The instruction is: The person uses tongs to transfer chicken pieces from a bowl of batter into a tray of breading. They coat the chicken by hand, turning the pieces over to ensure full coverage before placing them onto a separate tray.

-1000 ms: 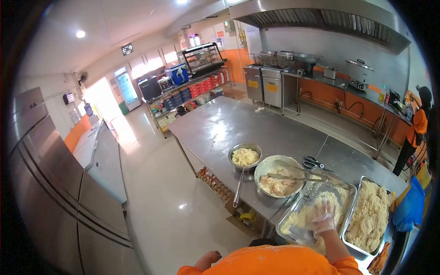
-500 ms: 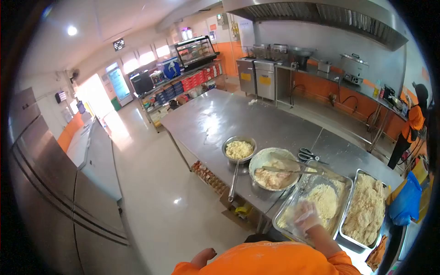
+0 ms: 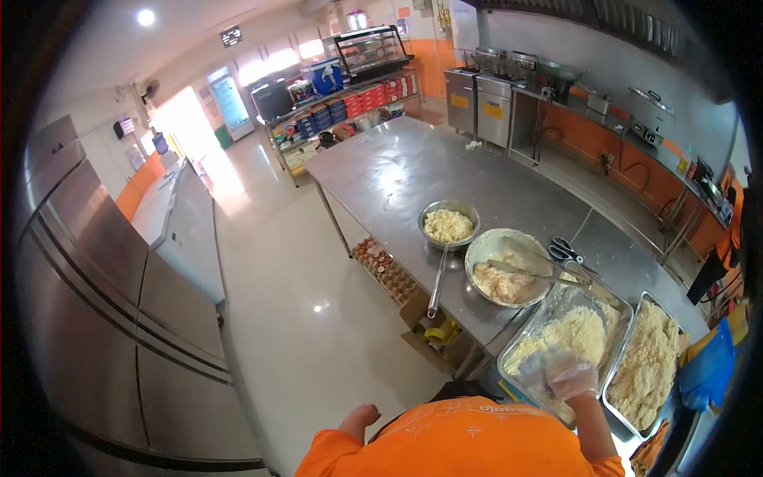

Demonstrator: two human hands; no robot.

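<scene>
My right hand (image 3: 571,375), in a clear plastic glove, rests in the crumbs of a metal tray (image 3: 509,370); its fingers are blurred against the pale crumbs (image 3: 578,334). Beyond the tray, a white bowl (image 3: 477,278) holds battered pieces, with metal tongs (image 3: 524,272) lying across it. To its left is a strainer (image 3: 449,226) full of pale crumbs. A second tray (image 3: 645,358), at the right, is heaped with coated pieces. Bare and low beside my orange shirt, my left hand (image 3: 364,415) is away from the table, its fingers mostly hidden.
Black-handled scissors (image 3: 563,251) lie on the steel table (image 3: 381,183) behind the bowl. A blue bag (image 3: 706,367) is at the right edge. Egg trays (image 3: 385,270) and a cardboard box (image 3: 435,342) stand under the table. Another person (image 3: 719,254) is at the far right.
The view has shifted, so the table items appear farther right. My right hand has moved in the tray, and the crumbs around it have been disturbed.
</scene>
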